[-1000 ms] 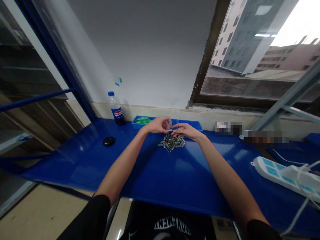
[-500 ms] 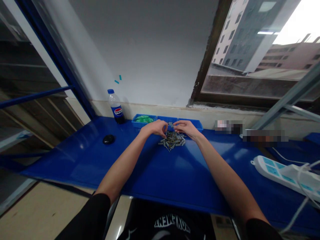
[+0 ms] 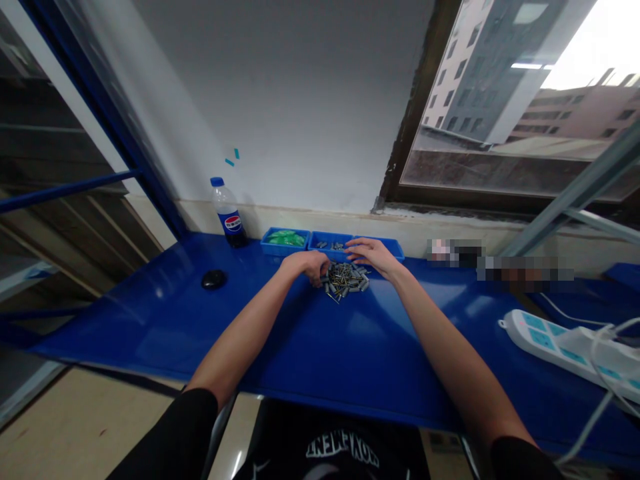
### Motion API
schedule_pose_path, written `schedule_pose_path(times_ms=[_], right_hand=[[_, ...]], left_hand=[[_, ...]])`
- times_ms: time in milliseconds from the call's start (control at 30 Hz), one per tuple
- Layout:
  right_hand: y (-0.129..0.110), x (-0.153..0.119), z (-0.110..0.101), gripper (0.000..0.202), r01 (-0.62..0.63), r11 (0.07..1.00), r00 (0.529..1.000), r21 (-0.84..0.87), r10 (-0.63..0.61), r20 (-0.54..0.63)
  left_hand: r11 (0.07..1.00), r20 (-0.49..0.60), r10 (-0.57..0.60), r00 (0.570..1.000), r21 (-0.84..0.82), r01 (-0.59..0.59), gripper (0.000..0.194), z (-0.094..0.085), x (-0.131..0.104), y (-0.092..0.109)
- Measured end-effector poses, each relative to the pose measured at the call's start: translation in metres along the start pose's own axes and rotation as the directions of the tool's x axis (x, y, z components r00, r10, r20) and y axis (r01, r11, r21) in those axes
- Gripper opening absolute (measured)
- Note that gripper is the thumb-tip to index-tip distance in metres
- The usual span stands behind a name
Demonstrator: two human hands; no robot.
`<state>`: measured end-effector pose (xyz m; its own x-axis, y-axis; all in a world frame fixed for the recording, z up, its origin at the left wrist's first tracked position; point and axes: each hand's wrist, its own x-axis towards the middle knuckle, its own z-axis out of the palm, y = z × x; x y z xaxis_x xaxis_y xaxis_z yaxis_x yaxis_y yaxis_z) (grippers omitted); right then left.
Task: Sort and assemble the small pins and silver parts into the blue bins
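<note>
A pile of small grey cylinders and thin metal screw-like pins (image 3: pixel 347 280) lies on the blue tabletop (image 3: pixel 345 347). At its left edge is my left hand (image 3: pixel 309 266), fingers bent down and drawn together; whatever they pinch is hidden. My right hand (image 3: pixel 373 255) hovers over the far right side of the pile, fingers stretched and apart, with nothing visible in them. Just beyond, the middle blue bin (image 3: pixel 313 244) has a few small grey pieces (image 3: pixel 337 246) inside. The right blue bin (image 3: pixel 399 251) is partly covered by my right hand.
The left blue bin (image 3: pixel 265 249) holds green pieces (image 3: pixel 287 238). A cola bottle (image 3: pixel 231 217) stands by the wall, with a black round object (image 3: pixel 213 279) nearer me. On the right lie a white power strip (image 3: pixel 550 343) and cables. Blurred items sit by the window.
My left hand has moved down and left to the pile's edge. Fingers of my right hand have spread, and the small grey piece between the hands is gone from there. Grey pieces now show in the middle bin.
</note>
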<state>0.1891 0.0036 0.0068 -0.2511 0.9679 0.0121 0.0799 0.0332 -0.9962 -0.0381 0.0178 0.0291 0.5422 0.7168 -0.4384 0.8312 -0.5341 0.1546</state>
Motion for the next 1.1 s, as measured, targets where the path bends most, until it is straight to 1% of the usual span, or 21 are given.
schedule_pose_path(times_ms=[133,267,367,433,533,633,733,800,900,967,1100], right_hand=[[-0.001,0.000,0.000,0.017,-0.017,1.000,1.000,-0.010,0.017,0.007],[0.001,0.000,0.000,0.016,-0.036,0.999,0.999,-0.018,0.037,0.017],[0.003,0.001,-0.002,0.018,-0.043,0.999,0.999,-0.028,0.044,0.030],[0.005,0.002,-0.003,0.019,-0.049,0.998,0.998,-0.032,0.050,0.034],[0.006,0.002,-0.004,0.020,-0.065,0.997,0.997,-0.037,0.066,0.037],[0.005,0.000,-0.005,0.021,-0.087,0.995,0.995,-0.048,0.089,0.048],[0.005,-0.001,-0.006,0.022,-0.101,0.993,0.993,-0.052,0.104,0.057],[0.005,0.000,-0.006,0.023,-0.107,0.993,0.992,-0.051,0.110,0.058],[0.005,0.001,-0.007,0.023,-0.127,0.991,0.989,-0.039,0.129,0.066],[0.005,0.000,-0.007,0.023,-0.148,0.989,0.984,-0.014,0.149,0.101],[0.001,-0.005,-0.005,0.026,-0.183,0.979,0.963,0.085,0.162,0.216]], left_hand=[[1.000,-0.002,0.029,1.000,-0.007,-0.029,0.043,-0.006,-0.007,-0.007],[0.995,-0.022,0.058,0.998,-0.083,-0.060,0.045,-0.011,-0.015,-0.014],[0.969,-0.052,0.154,0.987,-0.186,-0.161,0.052,-0.012,-0.015,-0.018],[0.947,-0.069,0.227,0.971,-0.216,-0.237,0.054,-0.012,-0.015,-0.019],[0.922,-0.096,0.303,0.948,-0.222,-0.317,0.047,-0.013,-0.014,-0.018],[0.889,-0.176,0.340,0.924,-0.261,-0.377,0.037,-0.014,-0.015,-0.016],[0.844,-0.289,0.342,0.894,-0.324,-0.428,0.027,-0.014,-0.015,-0.015],[0.811,-0.363,0.321,0.875,-0.372,-0.452,0.023,-0.012,-0.013,-0.015],[0.774,-0.461,0.259,0.849,-0.426,-0.468,0.025,-0.011,-0.011,-0.015],[0.762,-0.500,0.222,0.837,-0.447,-0.469,0.028,-0.011,-0.010,-0.015],[0.756,-0.514,0.196,0.835,-0.463,-0.462,0.030,-0.013,-0.012,-0.012]])
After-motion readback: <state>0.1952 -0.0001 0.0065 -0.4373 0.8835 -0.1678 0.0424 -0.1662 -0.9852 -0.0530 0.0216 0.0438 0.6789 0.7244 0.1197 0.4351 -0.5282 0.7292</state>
